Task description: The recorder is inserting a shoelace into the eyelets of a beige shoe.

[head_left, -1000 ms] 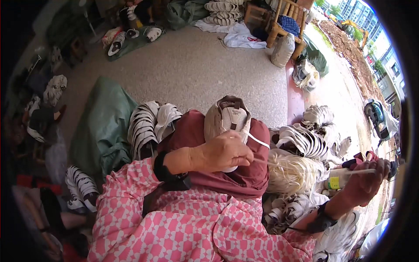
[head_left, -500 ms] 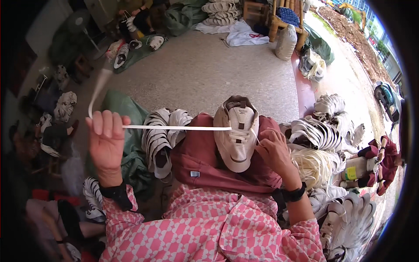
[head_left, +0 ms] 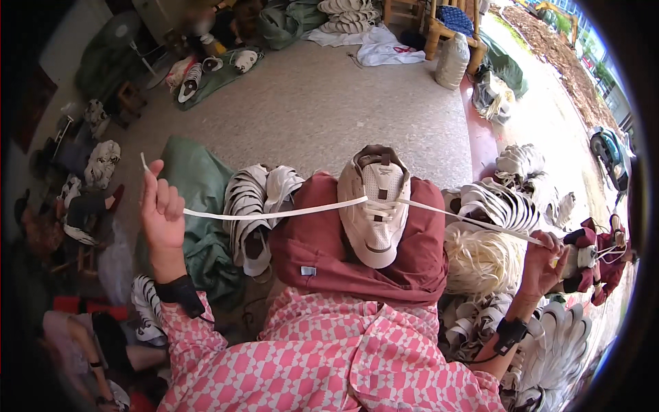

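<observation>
A cream and brown shoe upper (head_left: 374, 230) rests on the maroon cloth (head_left: 309, 240) across my lap, its toe toward me. A flat white shoelace (head_left: 274, 215) is threaded through its lower eyelets and runs out to both sides. My left hand (head_left: 163, 206) is closed on the left length, whose tip sticks up above the fingers. Well out to the right, my right hand (head_left: 546, 261) pinches the other length of lace near its end. Both lengths stretch from the shoe to my hands, the left one sagging slightly.
Stacked shoe uppers (head_left: 250, 223) stand left of my lap beside a green sack (head_left: 195, 172). On the right lie more nested uppers (head_left: 501, 206) and a bundle of cream laces (head_left: 484, 264). Other people (head_left: 607, 257) sit at the right and left edges. A bamboo chair (head_left: 446, 41) stands far off.
My right hand has moved from beside the shoe far out to the right, drawing its lace length along. The left lace has slackened a little, and its loose end no longer swings upward.
</observation>
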A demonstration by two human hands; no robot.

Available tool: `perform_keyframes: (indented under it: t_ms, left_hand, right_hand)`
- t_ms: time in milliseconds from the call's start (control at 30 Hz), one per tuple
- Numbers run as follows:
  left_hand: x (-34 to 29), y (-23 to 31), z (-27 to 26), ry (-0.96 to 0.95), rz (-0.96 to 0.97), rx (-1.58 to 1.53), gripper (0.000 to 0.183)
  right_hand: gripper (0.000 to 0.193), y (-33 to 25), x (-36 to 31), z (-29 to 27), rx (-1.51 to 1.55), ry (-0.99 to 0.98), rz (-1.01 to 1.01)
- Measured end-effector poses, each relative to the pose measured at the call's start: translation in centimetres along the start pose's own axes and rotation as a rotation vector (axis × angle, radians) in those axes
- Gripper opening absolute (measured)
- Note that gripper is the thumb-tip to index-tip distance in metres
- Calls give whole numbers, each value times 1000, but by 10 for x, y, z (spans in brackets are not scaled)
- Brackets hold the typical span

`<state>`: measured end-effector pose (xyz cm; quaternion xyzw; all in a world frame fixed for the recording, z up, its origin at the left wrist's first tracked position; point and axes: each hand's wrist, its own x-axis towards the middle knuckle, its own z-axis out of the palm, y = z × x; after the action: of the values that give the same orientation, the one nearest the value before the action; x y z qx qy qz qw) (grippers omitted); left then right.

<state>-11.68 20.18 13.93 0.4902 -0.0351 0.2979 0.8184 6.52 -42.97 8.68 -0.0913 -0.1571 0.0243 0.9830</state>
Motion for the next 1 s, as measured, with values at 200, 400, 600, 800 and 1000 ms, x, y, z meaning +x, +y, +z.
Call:
perform_keyframes:
  t_ms: [200, 400, 600, 800, 1000]
  left_hand:
    - [4, -60, 62, -34, -243, 651, 30]
    - [1, -145, 125, -403, -274, 786, 24]
    - [8, -189, 140, -594, 135, 1127, 17]
    - [8, -201, 148, -568, 256, 1152, 11]
    - [7, -200, 157, -590, 328, 1344, 5]
  right_hand:
    - [23, -62, -13, -39, -183, 92, -78]
    - [43, -34, -12, -59, -593, 363, -129]
    - [22, 90, -16, -9, -1050, 249, 344]
    - [10, 170, -11, 9, -1251, 55, 619]
    - [12, 215, -3, 0, -1438, -113, 400]
